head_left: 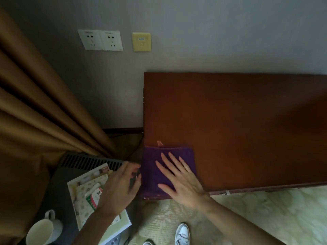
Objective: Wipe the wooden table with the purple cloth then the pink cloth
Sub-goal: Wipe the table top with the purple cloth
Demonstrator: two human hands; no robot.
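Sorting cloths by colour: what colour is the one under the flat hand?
Purple cloth, under the right hand; head view.

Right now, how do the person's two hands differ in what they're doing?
The right hand lies flat, fingers spread, on the purple cloth at the wooden table corner. The left hand is curled beside the table's edge, above the booklets, off the cloth. Both are bare.

Right hand (178,181): lower centre of the frame, palm down, flat, fingers (169,160) spread and extended toward the upper left. Bare forearm runs off to the lower right. Left hand (122,186): just left of it, fingers curled, tips blurred. Left forearm enters from the bottom edge.
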